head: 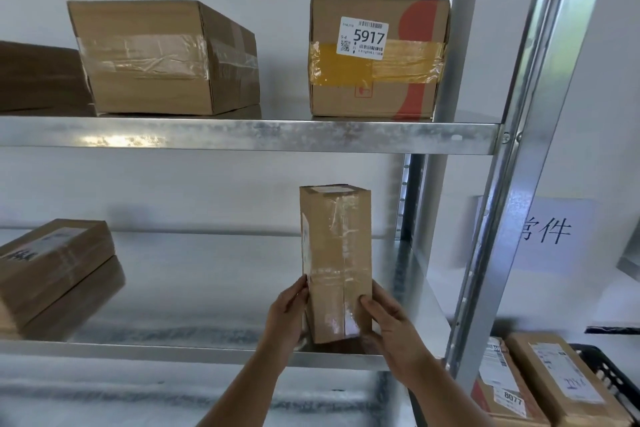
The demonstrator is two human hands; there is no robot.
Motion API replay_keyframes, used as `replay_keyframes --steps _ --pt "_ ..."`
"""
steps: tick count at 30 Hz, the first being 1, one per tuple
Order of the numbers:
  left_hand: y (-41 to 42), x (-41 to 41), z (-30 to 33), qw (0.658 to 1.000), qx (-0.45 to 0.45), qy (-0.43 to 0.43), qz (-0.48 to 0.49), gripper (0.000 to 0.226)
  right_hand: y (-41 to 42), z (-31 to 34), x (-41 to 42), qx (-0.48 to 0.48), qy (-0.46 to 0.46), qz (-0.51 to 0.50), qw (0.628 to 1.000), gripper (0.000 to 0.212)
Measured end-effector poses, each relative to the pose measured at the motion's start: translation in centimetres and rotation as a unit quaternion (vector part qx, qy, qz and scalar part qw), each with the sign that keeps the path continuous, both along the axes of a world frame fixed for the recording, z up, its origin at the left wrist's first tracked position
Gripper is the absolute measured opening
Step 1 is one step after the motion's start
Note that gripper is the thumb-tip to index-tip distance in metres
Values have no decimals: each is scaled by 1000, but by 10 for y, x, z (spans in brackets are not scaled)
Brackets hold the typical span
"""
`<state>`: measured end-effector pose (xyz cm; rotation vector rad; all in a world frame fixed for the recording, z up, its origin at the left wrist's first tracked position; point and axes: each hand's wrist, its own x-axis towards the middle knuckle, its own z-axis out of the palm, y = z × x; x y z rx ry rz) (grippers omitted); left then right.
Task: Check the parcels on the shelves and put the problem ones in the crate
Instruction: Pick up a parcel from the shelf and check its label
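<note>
Gripping the tall, upright, clear-taped brown cardboard parcel (335, 263) low on both sides, the left hand (287, 317) and right hand (388, 321) should be turning it slowly, exposing every face and label.

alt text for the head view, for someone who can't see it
Two hands, left and right, hold a tall taped box upright on the lower shelf. The upper shelf carries more boxes, one labelled 5917; a crate with parcels sits lower right.

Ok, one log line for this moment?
step: checking | tall taped parcel: upright, lower shelf | left hand, right hand: gripping it | crate: two parcels
</note>
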<state>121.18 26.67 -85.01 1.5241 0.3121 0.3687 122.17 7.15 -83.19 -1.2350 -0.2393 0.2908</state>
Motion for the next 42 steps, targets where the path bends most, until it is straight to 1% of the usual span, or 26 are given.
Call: replay_keyframes --steps 2,3,5,8,11,15,18,19,23,29,33,35,36,37,39,40,41,42 --pt "-5 -6 11 998 -56 4 -38 30 0 6 -3 -27 -31 -9 999 36" --pt "-7 -8 16 997 -62 4 -50 30 -1 7 -2 -35 -42 -13 998 36" --pt "-10 -11 24 996 -61 1 -67 28 -3 8 -1 -50 -45 -27 997 34" --pt "-12 -16 33 992 -70 15 -105 29 -7 5 4 -78 -21 -54 995 32" --pt "-12 -19 38 988 -64 36 -139 28 -11 1 11 -88 -16 -40 995 34" --pt "-11 -21 36 985 -63 41 -154 45 -10 3 13 -74 2 -37 997 33" --pt "-10 -21 33 985 -67 44 -154 35 -9 5 12 -68 10 -40 997 33" --pt "-11 -21 33 985 -69 47 -153 35 -9 5 12 -69 12 -40 997 32" --pt "-8 -19 31 985 -59 53 -155 39 -9 4 12 -81 16 -47 995 32" --pt "-8 -20 31 984 -57 61 -156 52 -7 4 12 -100 10 -60 993 30" --pt "-10 -25 39 984 9 38 -171 49 -5 10 9 -118 0 -57 991 27" --pt "-9 -25 42 985 28 35 -165 59 -3 13 7 -121 -4 -53 991 26" --pt "-8 -25 42 985 21 38 -168 65 -4 13 7 -121 -4 -44 992 30" --pt "-7 -24 40 984 5 39 -174 68 -4 12 8 -118 -4 -34 992 43" --pt "-6 -26 38 983 -19 38 -181 69 -5 9 12 -113 12 -15 993 92" --pt "-6 -26 37 982 -25 37 -185 70 -5 8 14 -113 22 -12 993 109" --pt "-5 -25 35 980 -31 35 -191 73 -7 8 15 -115 19 -12 993 115" --pt "-5 -25 35 980 -35 32 -195 77 -9 8 17 -114 16 -9 993 113"
